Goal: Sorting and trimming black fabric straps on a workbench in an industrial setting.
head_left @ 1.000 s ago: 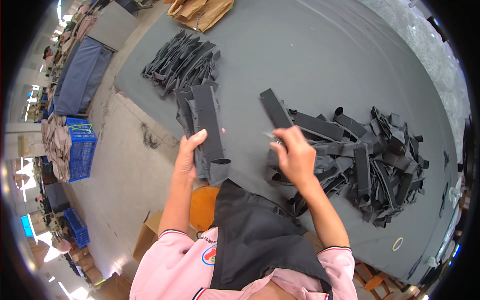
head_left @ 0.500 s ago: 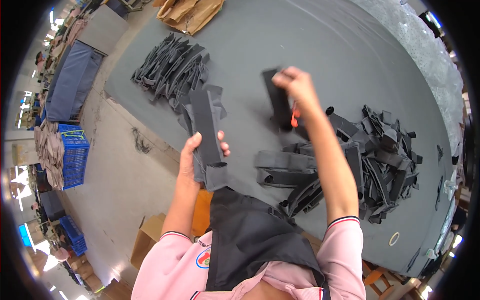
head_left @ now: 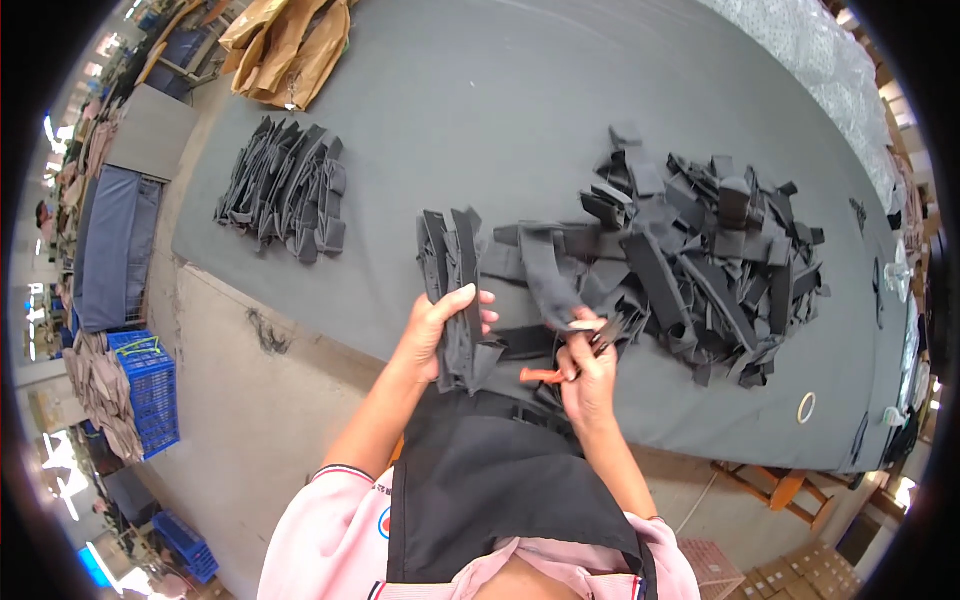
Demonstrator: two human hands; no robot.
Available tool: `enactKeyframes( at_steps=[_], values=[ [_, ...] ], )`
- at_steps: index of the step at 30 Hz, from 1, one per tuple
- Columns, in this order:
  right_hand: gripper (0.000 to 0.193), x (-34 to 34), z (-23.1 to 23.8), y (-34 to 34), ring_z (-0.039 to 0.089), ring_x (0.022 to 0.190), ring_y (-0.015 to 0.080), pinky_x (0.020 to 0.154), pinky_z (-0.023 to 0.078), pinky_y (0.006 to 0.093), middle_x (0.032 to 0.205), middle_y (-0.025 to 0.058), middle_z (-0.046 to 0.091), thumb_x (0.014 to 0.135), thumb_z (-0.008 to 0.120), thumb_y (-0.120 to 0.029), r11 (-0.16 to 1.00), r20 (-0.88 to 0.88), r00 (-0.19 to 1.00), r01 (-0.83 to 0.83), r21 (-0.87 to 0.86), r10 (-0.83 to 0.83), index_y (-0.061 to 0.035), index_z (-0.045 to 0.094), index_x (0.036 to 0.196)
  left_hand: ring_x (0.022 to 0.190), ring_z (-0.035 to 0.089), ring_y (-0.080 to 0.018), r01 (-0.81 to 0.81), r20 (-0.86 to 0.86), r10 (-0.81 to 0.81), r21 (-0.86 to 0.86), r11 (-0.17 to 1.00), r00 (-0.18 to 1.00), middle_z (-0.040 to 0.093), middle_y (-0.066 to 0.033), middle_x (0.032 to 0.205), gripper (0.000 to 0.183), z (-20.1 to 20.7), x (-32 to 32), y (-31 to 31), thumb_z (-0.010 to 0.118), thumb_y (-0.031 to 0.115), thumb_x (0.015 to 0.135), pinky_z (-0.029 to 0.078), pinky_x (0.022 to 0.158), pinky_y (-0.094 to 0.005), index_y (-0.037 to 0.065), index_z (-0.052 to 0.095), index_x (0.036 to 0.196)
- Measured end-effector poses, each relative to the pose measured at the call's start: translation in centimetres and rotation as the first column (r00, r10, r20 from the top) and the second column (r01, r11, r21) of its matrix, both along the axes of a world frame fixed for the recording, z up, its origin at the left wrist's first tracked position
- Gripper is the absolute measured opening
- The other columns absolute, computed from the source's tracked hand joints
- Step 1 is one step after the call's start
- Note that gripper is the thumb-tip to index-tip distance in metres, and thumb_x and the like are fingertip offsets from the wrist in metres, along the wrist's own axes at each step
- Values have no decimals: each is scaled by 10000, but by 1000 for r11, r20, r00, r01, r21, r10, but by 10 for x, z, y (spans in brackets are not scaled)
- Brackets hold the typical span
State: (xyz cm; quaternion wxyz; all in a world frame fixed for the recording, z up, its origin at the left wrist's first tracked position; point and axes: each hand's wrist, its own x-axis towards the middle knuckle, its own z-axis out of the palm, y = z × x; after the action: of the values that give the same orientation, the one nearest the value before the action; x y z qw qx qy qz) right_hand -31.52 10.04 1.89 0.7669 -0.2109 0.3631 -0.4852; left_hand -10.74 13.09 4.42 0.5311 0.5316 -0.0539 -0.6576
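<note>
My left hand (head_left: 436, 325) is closed round a small bundle of dark grey fabric strips (head_left: 462, 255), held upright above the table's near edge. To its right, my right hand (head_left: 590, 390) pinches the lower end of a single dark grey fabric strip (head_left: 543, 270), slightly blurred. The same hand also keeps hold of small scissors with an orange handle (head_left: 541, 376), whose dark blades stick out past the fingers. Beyond that hand lies a loose, tangled heap of similar strips (head_left: 715, 260). A tidier row of strips (head_left: 285, 190) lies at the far left.
The grey-covered table (head_left: 480, 130) spreads before me. On it are a brown paper bag (head_left: 300, 50) at the far left and a pale ring (head_left: 806, 407) at the right. Clear plastic wrapping (head_left: 815, 80) lines the far right edge. Blue crates (head_left: 145, 395) stand left on the floor.
My right hand has come down toward me from over the table and now holds a strip beside the heap. My left hand still holds its bundle. The whole view has shifted.
</note>
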Motion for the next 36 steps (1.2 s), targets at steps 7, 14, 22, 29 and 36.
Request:
enactKeyframes(
  at_steps=[7,14,22,29,36],
  values=[
    [113,-2,-8,30,362,449,30,452,326,182,1113,76,543,866,612,-93,987,-32,987,-161,-15,160,-33,574,954,811,642,-198,-174,-78,183,113,978,980,619,-107,920,355,-24,-14,16,690,242,791,536,664,-305,-18,549,987],
    [74,-8,6,8,579,589,82,408,326,159,1007,135,624,933,491,-78,987,-125,986,-123,-100,110,-9,521,933,958,586,-143,146,567,45,-287,947,823,609,-77,1030,620,-15,18,10,764,96,701,477,838,-295,21,438,1223],
    [98,20,39,-97,328,367,53,354,226,215,501,-18,434,902,570,-149,987,-66,985,-162,16,162,-85,521,846,1047,526,-166,626,744,-308,-186,757,593,566,-87,1157,799,18,38,-49,783,229,637,406,935,-298,22,415,1316],
    [94,77,33,-156,316,371,49,368,227,200,498,-47,417,871,617,-125,983,-41,990,-127,131,133,-58,559,841,943,605,-187,364,4,-382,-315,877,924,612,-89,1039,620,0,21,-84,741,242,670,491,858,-322,9,497,1192],
    [120,106,4,-125,370,392,60,353,255,212,599,14,565,861,636,-173,986,-162,986,-21,167,48,-96,564,920,1002,573,-174,166,-34,-182,-271,948,983,577,-63,1067,596,-39,-12,-64,786,304,690,475,879,-321,39,504,1143]
  ],
)
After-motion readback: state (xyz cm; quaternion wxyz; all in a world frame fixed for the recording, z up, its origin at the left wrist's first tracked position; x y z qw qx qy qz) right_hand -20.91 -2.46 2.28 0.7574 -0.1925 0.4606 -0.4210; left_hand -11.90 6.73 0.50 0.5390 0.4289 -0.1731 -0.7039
